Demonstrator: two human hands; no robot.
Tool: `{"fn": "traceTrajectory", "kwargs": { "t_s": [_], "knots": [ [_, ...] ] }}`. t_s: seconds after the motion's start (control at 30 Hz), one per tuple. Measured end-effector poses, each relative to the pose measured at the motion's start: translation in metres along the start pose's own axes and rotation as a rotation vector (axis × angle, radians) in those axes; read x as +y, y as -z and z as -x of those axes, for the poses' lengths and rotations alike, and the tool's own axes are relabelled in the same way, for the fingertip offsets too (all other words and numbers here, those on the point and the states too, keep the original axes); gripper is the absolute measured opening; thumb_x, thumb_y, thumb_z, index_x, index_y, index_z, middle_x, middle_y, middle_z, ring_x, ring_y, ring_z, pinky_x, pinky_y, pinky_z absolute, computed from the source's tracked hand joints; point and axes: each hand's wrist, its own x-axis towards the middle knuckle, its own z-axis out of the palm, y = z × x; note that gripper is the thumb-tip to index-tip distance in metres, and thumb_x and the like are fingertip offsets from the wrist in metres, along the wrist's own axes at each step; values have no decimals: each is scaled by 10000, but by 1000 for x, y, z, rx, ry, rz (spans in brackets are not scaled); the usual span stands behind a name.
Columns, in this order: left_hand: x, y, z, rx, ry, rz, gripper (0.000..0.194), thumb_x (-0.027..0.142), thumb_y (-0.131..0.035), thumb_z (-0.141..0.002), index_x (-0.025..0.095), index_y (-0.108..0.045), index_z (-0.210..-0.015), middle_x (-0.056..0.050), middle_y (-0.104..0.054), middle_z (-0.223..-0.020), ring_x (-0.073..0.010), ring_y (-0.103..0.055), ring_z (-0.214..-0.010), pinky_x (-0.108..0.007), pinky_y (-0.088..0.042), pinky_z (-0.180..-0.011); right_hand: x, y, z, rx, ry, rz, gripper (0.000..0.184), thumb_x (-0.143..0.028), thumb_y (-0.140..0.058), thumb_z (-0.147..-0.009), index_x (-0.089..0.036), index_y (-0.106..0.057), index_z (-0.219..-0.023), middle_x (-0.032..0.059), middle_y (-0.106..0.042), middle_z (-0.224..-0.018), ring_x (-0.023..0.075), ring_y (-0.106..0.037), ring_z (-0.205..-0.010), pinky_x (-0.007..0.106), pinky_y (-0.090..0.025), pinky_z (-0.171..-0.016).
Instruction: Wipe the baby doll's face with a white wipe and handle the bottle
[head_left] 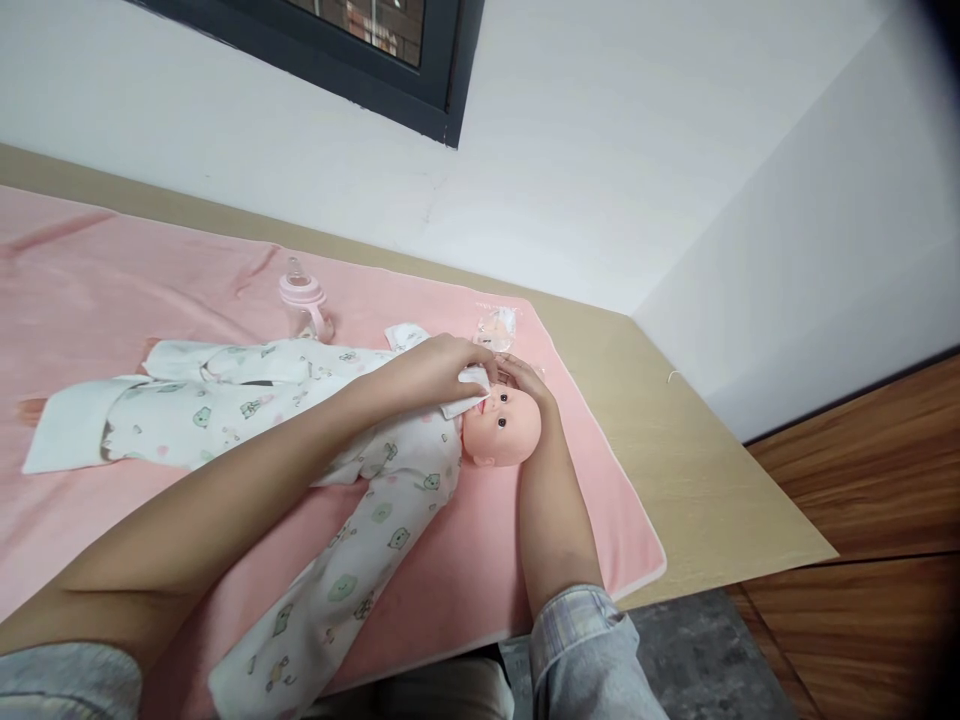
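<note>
Bright, diffuse light; lamp or source out of frame. Wall (540,190) palest at upper centre, greying toward the right. Shade soft-edged: blanket (480,560) deeper pink beside the left forearm (247,490), lower left. Small glints on clear packet (496,327), centre. Overall slightly soft; fine print on packet unreadable. Dark, blurred vignette at upper-right corner and lower-right edge.

White walls (562,150) meet in a corner behind a pale wooden tabletop (675,450). A dark-framed window (442,90) sits upper left of centre. Lower right: brown wood-grain panels (862,500), possibly cabinetry, and grey mottled floor (697,650).
</note>
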Motion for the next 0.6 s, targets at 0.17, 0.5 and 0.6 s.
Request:
{"fn": "traceTrajectory", "kwargs": {
  "t_s": [0.17, 0.5, 0.6],
  "knots": [
    [-1, 10, 3, 55, 60, -88, 227, 255, -595, -858, 190, -643, -1070, -30, -692, -971, -202, -621, -838, -249, -379, -700, 4, 4, 0, 7, -11, -60, 342, -358, -813, -712, -221, -642, -975, 23, -733, -991, 170, -685, -980, 365, -522, -1030],
    [-21, 31, 10, 261, 20, -47, 187, 372, -618, -842, 187, -608, -871, -17, -680, -868, -208, -620, -805, -279, -414, -713, -31, 7, 6, -52, 119, 13, 398, -412, -796, -734, -249, -624, -1054, 22, -717, -1065, 167, -688, -959, 377, -538, -983],
    [-26, 31, 9, 383, -42, -17, 165, 349, -636, -805, 196, -656, -863, -29, -704, -1007, -234, -642, -936, -320, -459, -815, -65, -9, 22, -137, 255, 186, 394, -444, -764, -767, -271, -629, -1094, 14, -684, -1159, 150, -669, -1018, 341, -520, -988]
  ]
}}
